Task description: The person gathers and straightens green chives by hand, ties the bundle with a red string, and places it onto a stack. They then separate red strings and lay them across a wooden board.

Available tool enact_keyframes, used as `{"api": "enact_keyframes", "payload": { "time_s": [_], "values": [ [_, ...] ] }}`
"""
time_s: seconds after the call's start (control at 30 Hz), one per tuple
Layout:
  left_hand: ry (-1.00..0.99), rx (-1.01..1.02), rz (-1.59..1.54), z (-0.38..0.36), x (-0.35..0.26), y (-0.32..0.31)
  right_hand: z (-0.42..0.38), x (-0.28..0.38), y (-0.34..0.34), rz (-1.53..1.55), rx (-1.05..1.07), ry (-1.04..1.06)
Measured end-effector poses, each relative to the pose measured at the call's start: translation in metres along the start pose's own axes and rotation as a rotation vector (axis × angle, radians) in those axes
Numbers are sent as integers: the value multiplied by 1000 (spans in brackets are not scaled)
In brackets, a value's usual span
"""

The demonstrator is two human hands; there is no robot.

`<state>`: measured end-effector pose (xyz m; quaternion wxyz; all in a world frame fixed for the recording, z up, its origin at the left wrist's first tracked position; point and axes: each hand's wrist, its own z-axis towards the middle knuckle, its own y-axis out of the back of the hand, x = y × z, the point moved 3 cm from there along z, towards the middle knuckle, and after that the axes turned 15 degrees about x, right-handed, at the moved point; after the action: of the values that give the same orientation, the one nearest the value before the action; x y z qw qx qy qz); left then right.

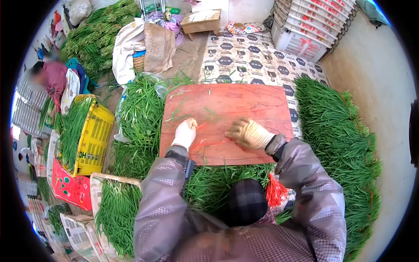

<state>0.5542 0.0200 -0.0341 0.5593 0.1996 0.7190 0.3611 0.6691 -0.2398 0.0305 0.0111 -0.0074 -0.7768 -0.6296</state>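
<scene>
Over the reddish wooden board (253,100), my left hand (185,132), in a white glove, is closed, with a short red strip (200,126) sticking out from its fingers. To its right my right hand (249,133), in a cream glove, is held palm down with its fingers apart and slightly blurred. A second red strip (209,143) lies on the board between the hands, one end close to the right fingertips. A few loose green leaves (175,109) are scattered on the board's left part. A bunch of red strips (276,192) hangs beside my right forearm.
Loose green stalks (142,109) are heaped left of the board. Tied green bundles (336,139) line the right wall. A yellow crate (95,137) of greens stands at left, with a person (54,83) behind it. White crates (310,30) are stacked at the back right.
</scene>
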Motion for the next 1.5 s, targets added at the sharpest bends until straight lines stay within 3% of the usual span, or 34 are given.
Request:
{"api": "enact_keyframes", "payload": {
  "time_s": [0.13,0.23,0.37,0.4,0.5,0.53,0.57,0.63,0.67,0.7,0.77,0.8,0.93,1.07,1.23,1.3,1.37,1.43,1.5],
  "values": [
    [-47,-8,176,6,14,3,-12,10,-29,46,-71,-96],
    [-54,-47,138,7,19,10,-29,19,-34,85,-64,-179],
    [35,-24,330,11,3,26,-54,28,-28,80,42,-285],
    [-54,-170,212,7,-1,33,-58,27,-31,63,17,-320],
    [-148,-341,346,-8,-26,50,-70,22,-38,98,54,-386],
    [-167,-302,359,-13,-34,50,-73,21,-40,66,-59,-376],
    [-193,-225,159,-17,-40,43,-75,17,-43,68,-73,-379],
    [-360,-79,298,-27,-36,3,-77,12,-48,73,-103,-390],
    [-394,32,566,-45,-53,-14,-78,12,-42,20,-210,-382],
    [-360,264,732,-62,-76,-29,-78,10,-42,13,-184,-391],
    [-364,461,566,-93,-97,-51,-85,3,-44,1,-131,-412],
    [-354,470,586,-103,-97,-64,-88,-2,-46,56,-183,-405],
    [-237,494,560,-113,-97,-70,-107,-13,-54,19,-63,-487],
    [-94,519,553,-119,-97,-27,-117,-11,-44,96,10,-508],
    [-19,344,317,-163,-79,77,-84,26,-11,355,-62,-265],
    [-86,215,-58,-198,-41,106,-63,29,-28,280,-79,-204],
    [-16,54,-645,-250,-35,135,-50,19,-34,306,-89,-196],
    [277,-54,-346,-319,-30,164,-37,17,-19,347,-138,-164],
    [315,-123,-29,-384,17,160,-16,17,-7,357,-112,-148]
  ]
}}
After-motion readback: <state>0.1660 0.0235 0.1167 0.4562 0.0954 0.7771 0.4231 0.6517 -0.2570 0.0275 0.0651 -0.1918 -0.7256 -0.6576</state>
